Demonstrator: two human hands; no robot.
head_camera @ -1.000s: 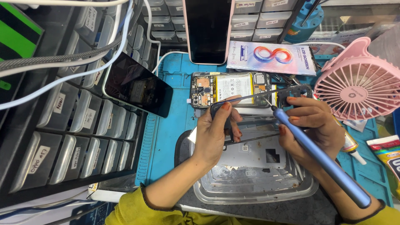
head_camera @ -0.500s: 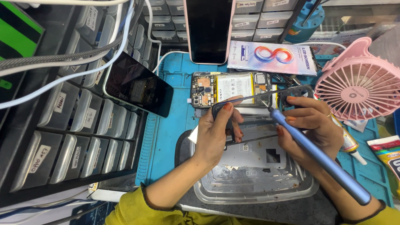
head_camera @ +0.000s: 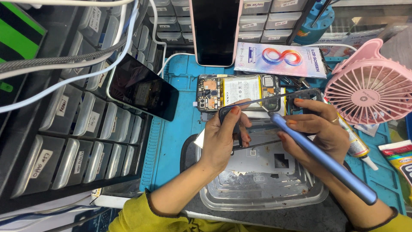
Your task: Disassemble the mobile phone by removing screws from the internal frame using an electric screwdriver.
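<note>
- Hands meet over a clear plastic tray (head_camera: 223,198) with a ribbed floor, set on a blue rubber mat (head_camera: 178,133).
- Left hand (head_camera: 223,139) is closed on a thin dark phone frame (head_camera: 262,102), thumb and fingers pinching its left corner; the frame is a slim rectangular bezel held tilted above the tray.
- Right hand (head_camera: 315,129) grips the frame's right end with its upper fingers and is wrapped around a long, smooth blue metal screwdriver (head_camera: 322,159); the tool's fine tip touches the frame's top edge near the middle.
- An opened phone (head_camera: 238,91) lies flat on the mat just behind the frame, showing a pale rectangular battery and small circuit boards at either end.
- A flat silver metal plate (head_camera: 262,159) with square cut-outs rests in the tray beneath the hands.
- A glossy black phone (head_camera: 143,88) leans on grey plastic parts drawers (head_camera: 64,141) at the left.
- A round pink fan (head_camera: 373,88) with a slotted grille stands at the right, near a small glue tube (head_camera: 354,144).
</note>
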